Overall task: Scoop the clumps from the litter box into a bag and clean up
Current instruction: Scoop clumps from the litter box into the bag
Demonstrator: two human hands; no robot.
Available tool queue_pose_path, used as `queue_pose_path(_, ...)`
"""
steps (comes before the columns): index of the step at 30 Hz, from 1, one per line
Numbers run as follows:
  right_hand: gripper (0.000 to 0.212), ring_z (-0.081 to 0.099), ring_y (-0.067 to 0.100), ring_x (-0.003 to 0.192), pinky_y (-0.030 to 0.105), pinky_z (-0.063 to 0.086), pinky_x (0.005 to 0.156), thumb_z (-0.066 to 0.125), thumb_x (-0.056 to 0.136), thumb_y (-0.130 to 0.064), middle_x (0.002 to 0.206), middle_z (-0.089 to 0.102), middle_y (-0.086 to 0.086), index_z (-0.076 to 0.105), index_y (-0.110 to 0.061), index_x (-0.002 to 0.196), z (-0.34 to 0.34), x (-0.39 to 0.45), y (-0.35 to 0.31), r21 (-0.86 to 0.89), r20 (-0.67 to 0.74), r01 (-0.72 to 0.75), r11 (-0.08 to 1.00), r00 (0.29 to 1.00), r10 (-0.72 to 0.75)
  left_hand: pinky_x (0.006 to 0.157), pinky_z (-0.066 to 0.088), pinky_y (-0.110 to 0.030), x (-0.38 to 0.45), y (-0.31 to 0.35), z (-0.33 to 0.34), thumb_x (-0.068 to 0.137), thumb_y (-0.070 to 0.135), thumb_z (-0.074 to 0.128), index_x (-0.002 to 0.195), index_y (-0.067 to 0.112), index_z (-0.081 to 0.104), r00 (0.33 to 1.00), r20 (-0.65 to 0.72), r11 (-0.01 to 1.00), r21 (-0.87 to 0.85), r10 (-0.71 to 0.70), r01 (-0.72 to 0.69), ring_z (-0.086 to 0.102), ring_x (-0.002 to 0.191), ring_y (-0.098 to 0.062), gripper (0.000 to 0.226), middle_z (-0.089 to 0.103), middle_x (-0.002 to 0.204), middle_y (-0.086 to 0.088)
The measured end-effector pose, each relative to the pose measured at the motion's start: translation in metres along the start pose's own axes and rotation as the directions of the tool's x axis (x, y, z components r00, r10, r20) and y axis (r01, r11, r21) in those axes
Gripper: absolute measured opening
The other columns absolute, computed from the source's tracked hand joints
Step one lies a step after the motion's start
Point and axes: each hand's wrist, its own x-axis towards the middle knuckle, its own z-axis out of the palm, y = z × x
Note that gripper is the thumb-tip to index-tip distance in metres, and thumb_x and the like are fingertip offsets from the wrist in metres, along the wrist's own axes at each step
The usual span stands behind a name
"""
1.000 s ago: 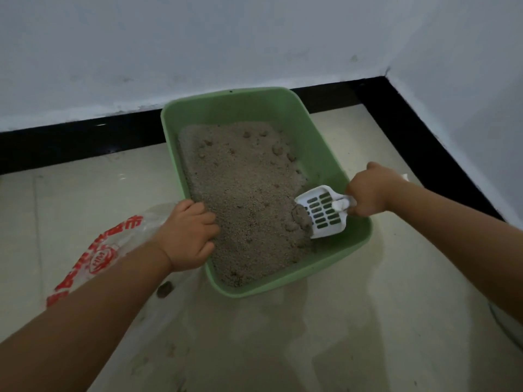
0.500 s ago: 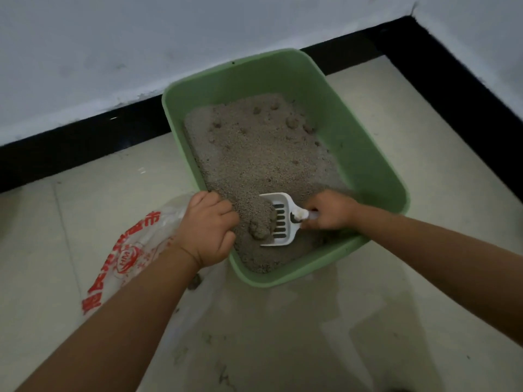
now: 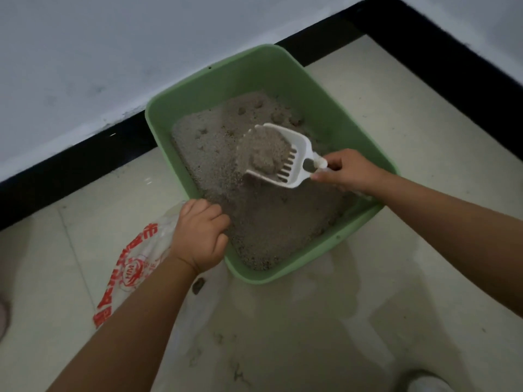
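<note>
Green litter box (image 3: 365,219) holds litter; scoop (image 3: 278,155) carries a clump (raised).

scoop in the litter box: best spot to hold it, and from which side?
Grip the scoop by its short handle stub, coming from the right, as the right hand does. The slotted bowl is full of litter and points left over the litter box, so only the handle end is free and keeps the load level.

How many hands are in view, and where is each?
2. The left hand grips the green litter box's near-left rim beside the plastic bag; the right hand holds the loaded white scoop above the litter.
</note>
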Motion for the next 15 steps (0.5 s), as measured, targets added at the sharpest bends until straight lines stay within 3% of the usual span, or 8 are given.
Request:
queue_pose_path(2,0.014,0.042,0.001,0.034,0.015,0.036,0.041,0.063,0.086,-0.017,0.05,0.046,-0.002,0.061,-0.011,0.074,-0.008,-0.006,-0.001,0.041,-0.077,-0.029,0.999,0.997,0.033,0.062,0.021,-0.031,0.0,0.001,0.0,0.066,0.021,0.034,0.053,0.003,0.057,1.0,0.007,1.0,0.003,-0.006,0.006,0.027,0.065,-0.021,0.033,0.049,0.053,-0.012)
queue_pose_path(5,0.026,0.038,0.002,0.039,0.024,0.032,0.052,0.063,0.085,-0.018,0.053,0.039,0.002,0.063,0.007,0.087,-0.01,-0.015,-0.005,0.014,-0.101,-0.015,1.0,0.995,0.016,0.062,0.021,-0.03,0.0,0.003,-0.002,0.065,0.021,0.034,0.052,0.003,0.056,1.0,0.007,1.0,0.004,-0.018,0.018,0.026,0.064,-0.02,0.031,0.048,0.052,-0.011)
queue_pose_path(11,0.033,0.043,0.019,0.063,0.027,0.031,0.064,0.06,0.088,-0.022,0.07,0.048,0.014,0.064,0.01,0.095,0.003,-0.027,-0.018,-0.105,-0.139,0.033,0.994,0.989,-0.048,0.061,0.02,-0.031,-0.001,0.004,-0.002,0.065,0.022,0.034,0.051,0.003,0.054,1.0,-0.016,0.999,0.028,-0.016,0.017,0.026,0.065,-0.02,0.031,0.048,0.052,-0.012)
queue_pose_path(15,0.031,0.041,0.016,0.057,0.025,0.028,0.053,0.06,0.088,-0.024,0.066,0.049,0.009,0.064,0.006,0.092,0.011,-0.034,-0.023,-0.192,-0.13,0.069,0.979,0.987,-0.095,0.063,0.022,-0.031,-0.003,0.004,0.0,0.066,0.021,0.034,0.051,0.003,0.053,0.998,-0.045,0.999,0.021,-0.032,0.033,0.026,0.065,-0.019,0.03,0.048,0.052,-0.011)
